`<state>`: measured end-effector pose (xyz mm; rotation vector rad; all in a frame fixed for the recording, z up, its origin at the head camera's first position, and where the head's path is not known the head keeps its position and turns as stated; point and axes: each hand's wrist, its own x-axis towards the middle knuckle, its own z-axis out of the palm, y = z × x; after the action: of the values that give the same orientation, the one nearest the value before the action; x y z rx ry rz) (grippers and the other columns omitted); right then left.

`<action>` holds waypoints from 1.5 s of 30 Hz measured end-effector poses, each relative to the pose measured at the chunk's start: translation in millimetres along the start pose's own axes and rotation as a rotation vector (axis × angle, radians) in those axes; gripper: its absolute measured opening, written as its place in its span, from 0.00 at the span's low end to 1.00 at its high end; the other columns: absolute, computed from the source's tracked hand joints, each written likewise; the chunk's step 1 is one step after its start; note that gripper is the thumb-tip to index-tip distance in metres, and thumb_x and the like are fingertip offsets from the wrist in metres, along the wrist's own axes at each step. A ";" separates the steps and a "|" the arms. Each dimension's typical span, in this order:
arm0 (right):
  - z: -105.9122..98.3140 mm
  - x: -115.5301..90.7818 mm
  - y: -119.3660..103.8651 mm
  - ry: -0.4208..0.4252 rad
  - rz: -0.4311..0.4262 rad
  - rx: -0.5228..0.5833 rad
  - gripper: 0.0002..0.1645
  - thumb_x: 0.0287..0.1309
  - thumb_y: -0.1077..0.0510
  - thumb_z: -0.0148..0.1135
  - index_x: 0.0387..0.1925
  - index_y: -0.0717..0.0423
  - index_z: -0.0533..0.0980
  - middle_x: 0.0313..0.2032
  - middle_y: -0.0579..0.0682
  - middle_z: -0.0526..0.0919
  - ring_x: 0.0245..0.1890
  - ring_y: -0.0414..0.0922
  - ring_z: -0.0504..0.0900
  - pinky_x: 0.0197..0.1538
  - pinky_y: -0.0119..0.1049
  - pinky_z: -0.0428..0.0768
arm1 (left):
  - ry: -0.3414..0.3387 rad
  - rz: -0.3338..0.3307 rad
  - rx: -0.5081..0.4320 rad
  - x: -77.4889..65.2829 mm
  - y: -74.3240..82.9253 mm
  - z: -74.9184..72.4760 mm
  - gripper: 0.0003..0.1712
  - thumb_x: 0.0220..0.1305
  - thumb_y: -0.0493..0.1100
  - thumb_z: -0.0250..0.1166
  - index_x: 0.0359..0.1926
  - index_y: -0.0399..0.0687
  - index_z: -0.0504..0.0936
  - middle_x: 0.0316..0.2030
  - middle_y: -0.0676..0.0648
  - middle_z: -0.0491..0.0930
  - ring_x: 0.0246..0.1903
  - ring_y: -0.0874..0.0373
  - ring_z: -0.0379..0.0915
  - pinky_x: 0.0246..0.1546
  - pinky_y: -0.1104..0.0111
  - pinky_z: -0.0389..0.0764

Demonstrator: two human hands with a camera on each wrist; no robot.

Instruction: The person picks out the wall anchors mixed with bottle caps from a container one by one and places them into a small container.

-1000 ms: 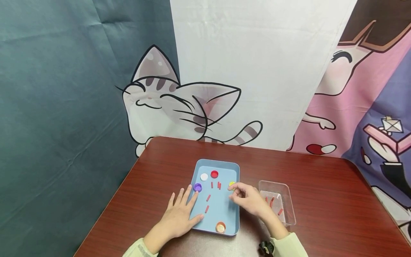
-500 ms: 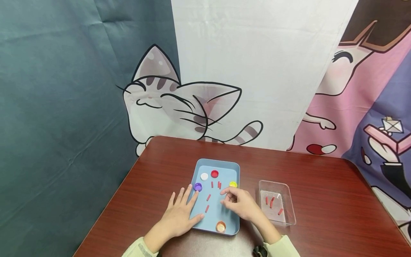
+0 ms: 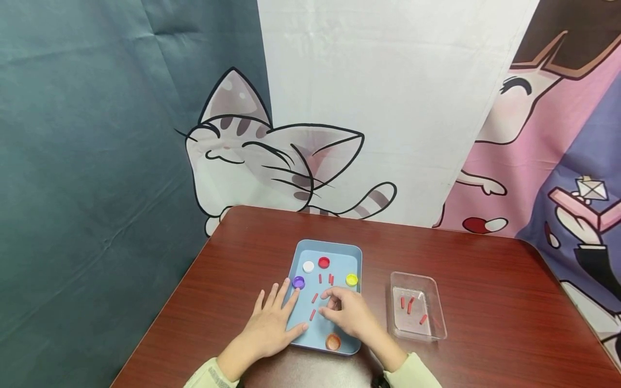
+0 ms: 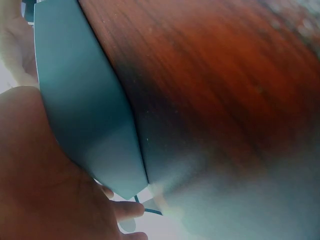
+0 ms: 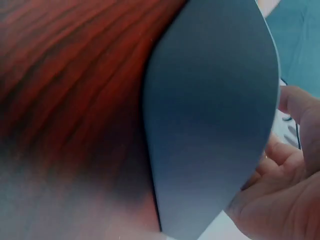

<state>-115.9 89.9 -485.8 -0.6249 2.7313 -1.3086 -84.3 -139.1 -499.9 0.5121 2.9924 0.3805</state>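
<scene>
A shallow blue tray (image 3: pixel 330 249) lies on the table. My left hand (image 3: pixel 267 326) rests with spread fingers over its left edge, index fingertip just below a purple cap (image 3: pixel 298 282). My right hand (image 3: pixel 350 313) hovers over the tray with bent fingers, thumb and index apart and nothing visible between them. The thumb tip is beside a short red stick (image 3: pixel 312 314); another red stick (image 3: pixel 315 298) lies just left of the index fingertip. Farther back are several more red sticks (image 3: pixel 320 278). Both wrist views show mainly the tray's outer wall (image 4: pixel 85 100).
Inside the tray also sit a white cap (image 3: pixel 308 267), a red cap (image 3: pixel 324 262), a yellow cap (image 3: pixel 351 279) and an orange cap (image 3: pixel 333 341). To the right stands a clear plastic box (image 3: pixel 439 310) holding several red sticks (image 3: pixel 409 307). A printed cloth hangs behind the table.
My right hand has moved left and toward me, from beside the yellow cap to the two nearer red sticks. The yellow cap is now uncovered. My left hand has stayed put.
</scene>
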 end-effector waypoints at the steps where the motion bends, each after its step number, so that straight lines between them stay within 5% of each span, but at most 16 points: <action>1: 1.6 0.4 -1.4 -0.006 0.002 -0.013 0.13 0.56 0.56 0.74 0.41 0.57 0.83 0.23 0.36 0.75 0.21 0.30 0.70 0.28 0.28 0.72 | 0.001 0.000 -0.001 -0.2 0.2 -0.4 0.47 0.69 0.73 0.50 0.78 0.50 0.60 0.80 0.40 0.46 0.77 0.35 0.44 0.72 0.35 0.46; 9: 11.4 2.3 -8.7 -0.044 0.056 -0.117 0.15 0.53 0.52 0.76 0.41 0.53 0.83 0.26 0.38 0.75 0.25 0.33 0.70 0.31 0.30 0.71 | 0.033 0.032 -0.017 -2.2 -0.6 -0.4 0.47 0.70 0.71 0.53 0.78 0.48 0.61 0.79 0.38 0.48 0.76 0.33 0.45 0.70 0.33 0.46; 32: 31.6 11.4 -10.4 -0.061 0.107 -0.358 0.23 0.44 0.47 0.81 0.40 0.51 0.83 0.27 0.41 0.73 0.25 0.39 0.70 0.30 0.34 0.71 | -0.021 0.015 -0.005 1.8 0.2 -6.7 0.50 0.68 0.75 0.49 0.79 0.50 0.58 0.80 0.40 0.45 0.77 0.35 0.42 0.72 0.35 0.46; 45: 39.0 13.1 -11.1 -0.053 0.150 -0.404 0.20 0.44 0.48 0.81 0.26 0.47 0.75 0.26 0.43 0.72 0.24 0.42 0.70 0.30 0.38 0.72 | -0.025 0.004 -0.008 0.1 1.1 -5.0 0.50 0.68 0.75 0.50 0.79 0.50 0.58 0.80 0.41 0.45 0.78 0.36 0.42 0.72 0.35 0.46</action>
<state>-115.9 50.0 -500.7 -0.4524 2.9489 -0.7025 -84.7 -139.2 -494.8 0.5187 2.9650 0.3826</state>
